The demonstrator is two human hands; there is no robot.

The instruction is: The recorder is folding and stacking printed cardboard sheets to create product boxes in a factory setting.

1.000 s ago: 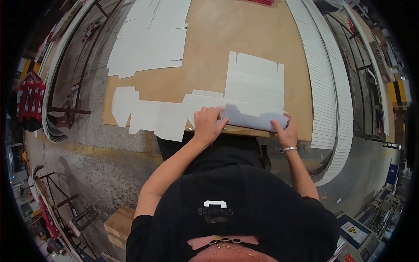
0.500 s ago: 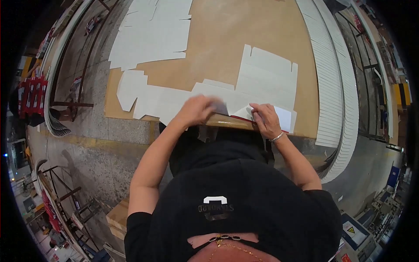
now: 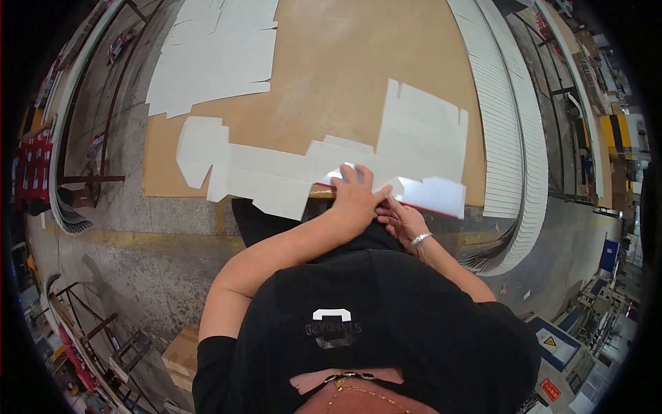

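A flat die-cut cardboard box blank [image 3: 276, 172], pale grey-white on top, lies along the near edge of the brown-topped work surface. Its near edge has glossy white flaps [image 3: 434, 194] with a red line, folded up. My left hand [image 3: 355, 200] rests over the folded part at the middle, fingers spread and thumb stretched toward the right. Close beside it, my right hand [image 3: 403, 219] is closed, with thumb and curled fingers at the blank's near edge; the exact grip is partly hidden.
A stack of pale blanks [image 3: 214, 55] lies at the far left of the brown surface [image 3: 345, 69]. To the right runs a long row of overlapping white sheets [image 3: 510, 117]. A cardboard box [image 3: 183, 355] stands on the floor at lower left.
My left hand has moved right along the blank's edge, now nearly meeting the right hand. My right hand has drawn left and nearer to me, uncovering the glossy flap at the right.
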